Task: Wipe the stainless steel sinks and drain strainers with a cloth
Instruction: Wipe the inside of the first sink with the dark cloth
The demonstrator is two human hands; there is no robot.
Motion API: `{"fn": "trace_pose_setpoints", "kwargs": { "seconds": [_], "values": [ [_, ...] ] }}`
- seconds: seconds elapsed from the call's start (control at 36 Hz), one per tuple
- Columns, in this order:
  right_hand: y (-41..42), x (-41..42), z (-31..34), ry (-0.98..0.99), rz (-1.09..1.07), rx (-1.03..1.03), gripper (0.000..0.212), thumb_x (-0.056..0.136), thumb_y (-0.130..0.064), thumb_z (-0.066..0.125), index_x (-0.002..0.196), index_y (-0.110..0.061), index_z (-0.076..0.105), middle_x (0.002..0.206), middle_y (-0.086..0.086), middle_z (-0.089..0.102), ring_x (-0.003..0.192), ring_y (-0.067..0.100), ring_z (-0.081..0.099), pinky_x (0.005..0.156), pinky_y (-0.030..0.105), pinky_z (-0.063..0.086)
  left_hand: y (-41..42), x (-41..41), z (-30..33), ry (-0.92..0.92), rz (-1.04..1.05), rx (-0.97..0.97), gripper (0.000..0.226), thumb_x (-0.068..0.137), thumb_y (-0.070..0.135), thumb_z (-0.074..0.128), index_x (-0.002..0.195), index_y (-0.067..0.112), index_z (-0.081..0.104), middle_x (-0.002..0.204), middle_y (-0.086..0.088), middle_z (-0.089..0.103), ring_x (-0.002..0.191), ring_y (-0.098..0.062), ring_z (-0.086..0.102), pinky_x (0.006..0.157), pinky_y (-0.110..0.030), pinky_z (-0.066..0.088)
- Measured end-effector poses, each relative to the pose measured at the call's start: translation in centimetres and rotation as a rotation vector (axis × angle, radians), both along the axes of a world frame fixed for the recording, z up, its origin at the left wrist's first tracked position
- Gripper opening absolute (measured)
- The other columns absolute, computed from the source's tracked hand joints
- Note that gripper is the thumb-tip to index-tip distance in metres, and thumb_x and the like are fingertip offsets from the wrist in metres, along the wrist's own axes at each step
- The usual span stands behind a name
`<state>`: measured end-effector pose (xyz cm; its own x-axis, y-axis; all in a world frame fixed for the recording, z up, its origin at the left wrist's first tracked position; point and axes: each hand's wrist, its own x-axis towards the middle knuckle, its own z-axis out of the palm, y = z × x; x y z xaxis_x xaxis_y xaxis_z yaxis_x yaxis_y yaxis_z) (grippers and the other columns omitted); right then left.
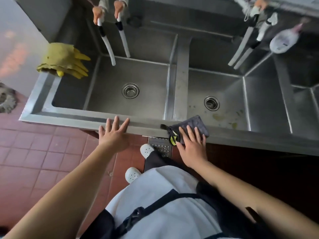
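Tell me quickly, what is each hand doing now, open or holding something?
Left hand: open, fingers spread, flat on the front rim of the sink, holding nothing.
Right hand: open, palm pressing flat on the grey cloth, not gripping it.

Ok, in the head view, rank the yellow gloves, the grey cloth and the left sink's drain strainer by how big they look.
1. yellow gloves
2. grey cloth, partly under the right hand and nearer the camera, so the gap is unsure
3. drain strainer, clearly smallest
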<state>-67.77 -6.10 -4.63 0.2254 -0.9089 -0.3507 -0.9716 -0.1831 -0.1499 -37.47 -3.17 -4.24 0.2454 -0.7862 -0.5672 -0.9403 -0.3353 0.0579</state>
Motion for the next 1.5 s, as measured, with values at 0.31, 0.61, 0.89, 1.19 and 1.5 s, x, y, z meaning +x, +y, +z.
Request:
{"fn": "trace_pose_setpoints", "kwargs": {
  "seconds": [0.31,0.61,0.89,1.19,1.5],
  "values": [
    [-6.3,3.1,-2.1,0.010,-0.059,0.160,0.069,0.092,-0.070,0.020,0.152,-0.052,-0.009,0.165,-0.009,-0.022,0.150,0.027,-0.024,0.116,0.058,-0.016,-1.3,-0.4,1.4,-0.025,-0.016,0.107,0.100,0.077,0.052,0.057,0.152,0.048,-0.008,0.165,0.000,-0.007,0.151,-0.029,-0.009,0.119,-0.053,0.015],
    [-11.6,4.8,-4.2,-0.007,-0.067,0.078,0.076,0.092,-0.070,0.024,0.151,-0.047,-0.017,0.164,-0.003,-0.024,0.147,0.036,-0.024,0.115,0.064,0.004,-5.7,-0.4,2.1,-0.104,0.174,-0.058,0.038,0.087,0.058,0.044,0.117,0.039,0.057,0.123,-0.008,0.053,0.122,-0.034,0.044,0.112,-0.052,0.024],
    [-28.0,8.1,-3.6,-0.016,-0.111,0.116,0.080,0.095,-0.063,0.034,0.153,-0.043,-0.017,0.163,0.000,-0.028,0.148,0.039,-0.025,0.116,0.064,-0.001,-11.7,-1.4,-1.3,-0.013,0.041,0.328,0.060,0.097,0.063,0.012,0.128,0.042,0.059,0.133,0.002,0.062,0.132,-0.022,0.045,0.114,-0.048,0.014],
    [-38.2,10.2,-3.6,-0.045,-0.107,0.005,0.093,0.087,-0.054,0.055,0.156,-0.039,-0.007,0.166,0.004,-0.017,0.149,0.044,-0.018,0.115,0.067,0.005,-15.3,-0.8,-3.7,0.078,-0.101,0.698,0.056,0.084,0.061,0.023,0.140,0.058,0.031,0.155,0.027,0.031,0.144,-0.015,0.034,0.114,-0.046,0.027],
    [-32.9,8.1,-3.2,-0.201,-0.088,-0.106,0.072,0.091,-0.038,0.060,0.156,-0.027,0.030,0.166,0.009,0.015,0.148,0.050,0.009,0.118,0.060,0.020,-16.2,-0.5,-4.1,0.144,0.010,0.746,0.061,0.085,0.056,0.028,0.139,0.038,0.049,0.153,0.008,0.041,0.141,-0.027,0.036,0.115,-0.054,0.022]
  ]
}}
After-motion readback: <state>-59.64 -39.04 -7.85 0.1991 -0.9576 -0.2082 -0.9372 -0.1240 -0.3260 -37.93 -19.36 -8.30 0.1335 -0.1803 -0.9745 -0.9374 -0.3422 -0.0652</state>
